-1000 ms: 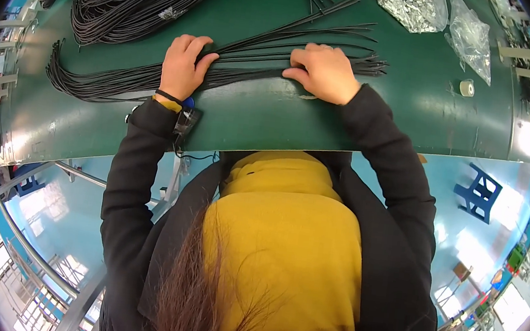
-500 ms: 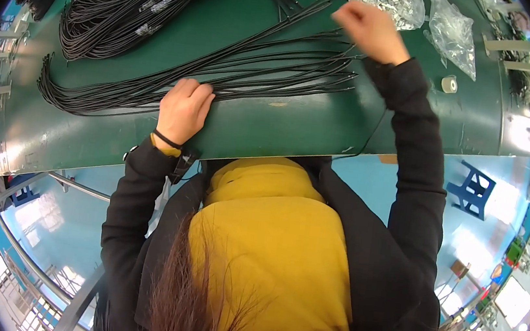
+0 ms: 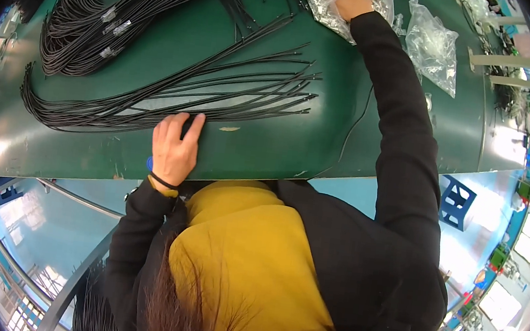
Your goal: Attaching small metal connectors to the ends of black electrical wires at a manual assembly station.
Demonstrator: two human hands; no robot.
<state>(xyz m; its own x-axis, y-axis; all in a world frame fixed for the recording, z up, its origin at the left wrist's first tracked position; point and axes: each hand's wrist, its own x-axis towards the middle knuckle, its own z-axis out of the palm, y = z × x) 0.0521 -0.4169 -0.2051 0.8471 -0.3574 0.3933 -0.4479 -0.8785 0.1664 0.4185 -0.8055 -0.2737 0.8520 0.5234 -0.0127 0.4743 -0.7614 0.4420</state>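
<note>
My left hand (image 3: 174, 147) lies on the table at the near side of a loose bundle of black cables (image 3: 112, 101), its fingertips at the lowest strands and its thumb spread apart. The cables curve at the far left and fan out into separate ends toward the right. My right hand (image 3: 354, 5) reaches into a clear plastic bag (image 3: 319, 3) of small silvery parts at the far side. Its fingers are hidden inside, so what they touch cannot be seen.
A thicker bundle of black cables (image 3: 74, 32), tied with clear bands, lies behind on the green table (image 3: 240, 153). Another clear bag (image 3: 432, 47) sits right of my right forearm. A thin black cord (image 3: 352, 126) runs to the front edge. A blue stool (image 3: 457, 204) stands at right.
My right hand has moved from above the cable ends into the bag of small parts. My left hand's thumb and fingers have spread apart beside the cables. The whole view has shifted.
</note>
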